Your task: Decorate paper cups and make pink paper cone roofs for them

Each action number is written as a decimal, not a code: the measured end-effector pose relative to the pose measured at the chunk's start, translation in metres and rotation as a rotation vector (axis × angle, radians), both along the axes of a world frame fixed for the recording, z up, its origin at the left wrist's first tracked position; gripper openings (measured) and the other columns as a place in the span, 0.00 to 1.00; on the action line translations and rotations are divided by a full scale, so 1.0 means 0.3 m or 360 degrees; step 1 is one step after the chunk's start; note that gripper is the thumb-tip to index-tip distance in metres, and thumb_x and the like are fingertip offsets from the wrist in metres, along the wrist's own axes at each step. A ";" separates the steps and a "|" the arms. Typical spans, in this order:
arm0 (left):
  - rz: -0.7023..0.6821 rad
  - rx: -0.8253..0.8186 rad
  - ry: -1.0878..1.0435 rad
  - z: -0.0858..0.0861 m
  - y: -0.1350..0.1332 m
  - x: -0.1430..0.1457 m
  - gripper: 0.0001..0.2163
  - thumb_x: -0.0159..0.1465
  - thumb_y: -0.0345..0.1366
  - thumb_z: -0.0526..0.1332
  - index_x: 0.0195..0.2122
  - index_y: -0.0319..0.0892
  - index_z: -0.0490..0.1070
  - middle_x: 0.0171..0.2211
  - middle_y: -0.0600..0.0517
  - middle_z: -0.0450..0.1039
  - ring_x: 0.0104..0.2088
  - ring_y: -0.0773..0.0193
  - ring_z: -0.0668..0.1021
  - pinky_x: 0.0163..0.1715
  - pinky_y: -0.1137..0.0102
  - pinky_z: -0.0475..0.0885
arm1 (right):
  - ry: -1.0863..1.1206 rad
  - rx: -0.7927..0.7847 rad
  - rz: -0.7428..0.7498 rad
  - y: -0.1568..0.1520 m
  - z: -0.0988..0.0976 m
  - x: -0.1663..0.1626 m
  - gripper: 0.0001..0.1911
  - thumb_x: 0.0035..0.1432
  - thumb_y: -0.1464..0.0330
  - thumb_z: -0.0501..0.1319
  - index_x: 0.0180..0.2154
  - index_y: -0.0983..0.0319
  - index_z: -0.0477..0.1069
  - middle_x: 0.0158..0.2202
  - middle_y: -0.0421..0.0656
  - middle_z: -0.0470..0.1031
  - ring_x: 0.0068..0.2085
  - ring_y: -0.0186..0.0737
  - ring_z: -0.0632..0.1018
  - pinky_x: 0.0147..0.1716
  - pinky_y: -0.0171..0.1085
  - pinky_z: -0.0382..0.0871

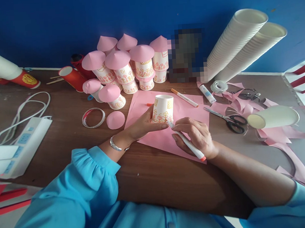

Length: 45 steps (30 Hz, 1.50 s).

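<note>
A paper cup [163,109], upside down with its base uppermost, is held on a pink paper sheet [186,125] near the middle of the worktop [151,176]; nothing can be seen inside it, since its mouth faces down. The left hand [143,125] is wrapped round the cup's near side, its fingers [158,126] closed against the wall where orange flowers are drawn. A marker [187,143] is pinched in the curled fingers of the right hand [195,135], its tip touching, or very nearly touching, the cup's lower edge (the contact is too small to be sure of). Behind, a cluster of decorated cups [129,69] is stacked, each capped with a pink paper cone. A loose pink cone [115,119] lies beside a tape ring [93,117]. To the right, two long stacks of plain white cups [241,43] are leaned against the blue wall, nested one in another, and a single cup [273,117] lies on its side, its open mouth showing empty. Scissors [231,120], a second marker [184,97] and a glue stick [207,93] are scattered between. A power strip [22,146] sits at the far left.
</note>
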State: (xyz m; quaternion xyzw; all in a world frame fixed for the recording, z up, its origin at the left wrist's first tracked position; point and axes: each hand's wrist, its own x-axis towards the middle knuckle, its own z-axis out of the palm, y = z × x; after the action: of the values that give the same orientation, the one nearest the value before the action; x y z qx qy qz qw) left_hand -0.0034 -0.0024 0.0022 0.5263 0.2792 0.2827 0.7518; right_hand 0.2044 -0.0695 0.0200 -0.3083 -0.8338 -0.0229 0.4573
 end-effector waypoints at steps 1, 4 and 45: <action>-0.0003 0.0002 -0.0004 0.001 0.000 0.000 0.29 0.57 0.40 0.77 0.56 0.45 0.67 0.46 0.48 0.74 0.47 0.56 0.76 0.50 0.60 0.71 | 0.0000 0.0001 -0.0007 0.000 0.002 0.000 0.11 0.64 0.75 0.62 0.48 0.60 0.68 0.33 0.43 0.77 0.31 0.40 0.80 0.28 0.36 0.77; -0.0001 0.0008 -0.0006 0.005 0.000 0.000 0.28 0.57 0.39 0.77 0.56 0.45 0.67 0.45 0.49 0.74 0.47 0.56 0.76 0.49 0.61 0.70 | -0.0005 0.0013 -0.0020 -0.001 0.009 0.001 0.12 0.64 0.75 0.62 0.48 0.61 0.68 0.33 0.44 0.78 0.32 0.40 0.81 0.29 0.36 0.77; 0.0004 0.0022 0.0016 0.015 -0.003 0.004 0.30 0.54 0.41 0.78 0.55 0.46 0.69 0.45 0.49 0.75 0.47 0.55 0.77 0.48 0.60 0.72 | 0.0022 -0.0020 0.0010 -0.006 0.000 -0.004 0.11 0.63 0.75 0.62 0.47 0.59 0.69 0.32 0.42 0.77 0.30 0.40 0.80 0.27 0.36 0.76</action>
State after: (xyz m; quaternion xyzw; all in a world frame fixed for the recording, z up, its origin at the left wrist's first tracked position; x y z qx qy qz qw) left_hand -0.0021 -0.0033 0.0066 0.5325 0.2817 0.2829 0.7463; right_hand 0.2032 -0.0711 0.0200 -0.3086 -0.8317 -0.0142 0.4613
